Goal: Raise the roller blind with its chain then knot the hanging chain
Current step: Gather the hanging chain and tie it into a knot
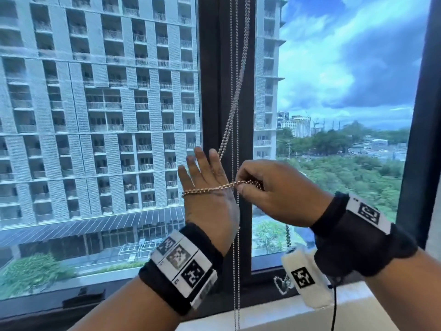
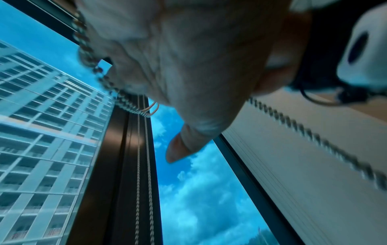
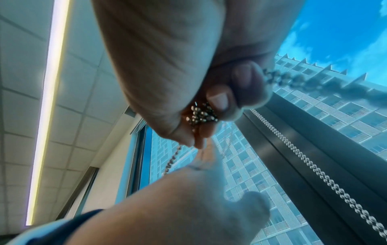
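Observation:
A silver bead chain (image 1: 232,115) hangs down in front of the dark window post (image 1: 212,91). My left hand (image 1: 207,187) is raised flat with its fingers spread and straight. A doubled stretch of the chain (image 1: 205,189) lies wrapped across the back of that hand. My right hand (image 1: 269,187) pinches the bunched chain (image 3: 201,114) between thumb and fingers just right of the left hand. The chain's lower loop (image 1: 282,283) dangles below my right wrist. In the left wrist view the chain (image 2: 87,54) runs along the hand's edge. The blind itself is out of view.
A second pair of chain strands (image 1: 236,259) hangs straight down the post to the white sill (image 1: 358,306). Glass panes (image 1: 95,139) fill both sides of the post. A dark frame (image 1: 415,139) bounds the right pane.

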Demonstrator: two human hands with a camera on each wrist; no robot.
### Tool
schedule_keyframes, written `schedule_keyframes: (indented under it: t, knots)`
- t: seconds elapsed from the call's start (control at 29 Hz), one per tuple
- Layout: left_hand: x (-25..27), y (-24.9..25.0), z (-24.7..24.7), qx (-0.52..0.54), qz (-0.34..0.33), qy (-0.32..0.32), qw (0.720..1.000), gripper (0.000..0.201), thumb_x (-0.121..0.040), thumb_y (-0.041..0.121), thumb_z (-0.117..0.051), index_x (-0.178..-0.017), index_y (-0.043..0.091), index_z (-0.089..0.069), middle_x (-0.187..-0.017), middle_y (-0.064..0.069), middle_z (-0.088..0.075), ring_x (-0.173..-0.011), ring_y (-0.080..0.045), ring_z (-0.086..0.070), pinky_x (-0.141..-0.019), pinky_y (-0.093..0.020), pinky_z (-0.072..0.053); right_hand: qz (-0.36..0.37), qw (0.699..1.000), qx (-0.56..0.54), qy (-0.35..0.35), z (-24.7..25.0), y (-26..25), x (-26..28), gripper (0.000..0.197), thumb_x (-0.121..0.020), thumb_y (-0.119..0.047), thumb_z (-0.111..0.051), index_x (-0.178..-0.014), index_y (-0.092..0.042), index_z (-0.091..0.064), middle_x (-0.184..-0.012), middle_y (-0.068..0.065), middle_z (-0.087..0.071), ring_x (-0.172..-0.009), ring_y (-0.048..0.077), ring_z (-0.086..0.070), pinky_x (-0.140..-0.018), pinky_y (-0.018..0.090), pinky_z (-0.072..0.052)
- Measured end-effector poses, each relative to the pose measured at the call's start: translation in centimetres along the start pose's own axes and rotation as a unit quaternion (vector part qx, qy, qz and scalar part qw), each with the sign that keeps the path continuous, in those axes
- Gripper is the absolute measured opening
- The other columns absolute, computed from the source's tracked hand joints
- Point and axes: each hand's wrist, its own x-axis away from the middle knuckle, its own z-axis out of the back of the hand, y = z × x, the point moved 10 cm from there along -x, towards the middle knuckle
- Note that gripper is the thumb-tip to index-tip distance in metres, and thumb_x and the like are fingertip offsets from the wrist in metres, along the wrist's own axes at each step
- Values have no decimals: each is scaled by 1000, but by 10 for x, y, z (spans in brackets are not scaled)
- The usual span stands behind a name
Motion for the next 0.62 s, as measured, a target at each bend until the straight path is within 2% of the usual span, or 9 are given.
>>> schedule_keyframes:
  t: [0.07, 0.14, 0.17, 0.21, 0.24, 0.35, 0.45, 0.52, 0.62]
  knots:
    - [1, -15, 0, 0, 24, -49, 998, 83, -100, 34, -37, -150, -8, 15, -158, -39, 0, -144, -51, -23, -116, -57, -23, 10, 999, -10, 51, 14, 2, -8, 8, -91, -20, -58, -83, -22, -59, -69, -15, -52, -66, -4, -49, -59, 14, -34]
    - [1, -19, 18, -1, -6, -44, 999, 76, -100, 38, -35, -151, -11, -7, -141, -35, -45, -113, -41, -58, -89, -45, -46, 13, 995, -28, 97, 28, 3, -14, 4, -92, -21, -60, -88, -22, -61, -75, -13, -56, -70, 0, -51, -61, 13, -35]
    - [2, -17, 33, 4, -42, -16, 999, 66, -99, 37, -34, -145, -9, -29, -117, -24, -63, -88, -31, -62, -71, -37, -45, 14, 993, -40, 115, 33, 5, -18, 3, -92, -21, -60, -89, -22, -62, -78, -12, -58, -72, 3, -53, -62, 13, -37]
    - [4, -14, 43, 28, -86, 0, 996, 51, -98, 34, -34, -131, -3, -45, -99, -13, -67, -73, -27, -56, -63, -33, -39, 16, 990, -49, 129, 37, 6, -21, 2, -92, -21, -61, -91, -22, -62, -80, -10, -59, -74, 6, -54, -63, 13, -38]
    - [4, -11, 49, 80, -124, -2, 989, 36, -98, 30, -35, -119, 4, -50, -94, -9, -66, -71, -26, -53, -61, -33, -36, 21, 989, -50, 141, 40, 7, -24, 3, -93, -20, -61, -92, -22, -63, -82, -9, -59, -75, 7, -54, -65, 13, -38]
    - [-4, -14, 49, 268, -171, -89, 944, 18, -99, 19, -39, -105, 19, -56, -97, -2, -66, -82, -21, -59, -67, -34, -41, 22, 984, -38, 174, 42, 20, -30, 7, -94, -17, -59, -96, -19, -66, -88, -11, -54, -81, 1, -52, -71, 9, -37]
    - [-18, -24, 44, 409, -177, -129, 886, 32, -95, 10, -45, -85, 29, -69, -105, 3, -73, -99, -27, -67, -87, -42, -53, 3, 980, -52, 191, 37, 39, -32, 11, -94, -17, -60, -98, -20, -70, -93, -11, -49, -85, 4, -55, -73, 14, -43]
    - [-21, -29, 35, 527, -143, -168, 820, 35, -93, 4, -51, -75, 26, -71, -108, 2, -73, -110, -25, -67, -94, -49, -54, -2, 978, -68, 199, 31, 46, -30, 12, -93, -16, -63, -98, -20, -73, -92, -8, -49, -85, 9, -56, -73, 17, -45]
    - [-19, -27, 20, 656, -87, -206, 721, 19, -94, 0, -61, -80, 8, -72, -117, -4, -72, -115, -11, -66, -92, -40, -58, -8, 979, -63, 196, 20, 48, -27, 8, -92, -19, -65, -95, -22, -72, -87, -10, -52, -80, 5, -55, -71, 11, -39]
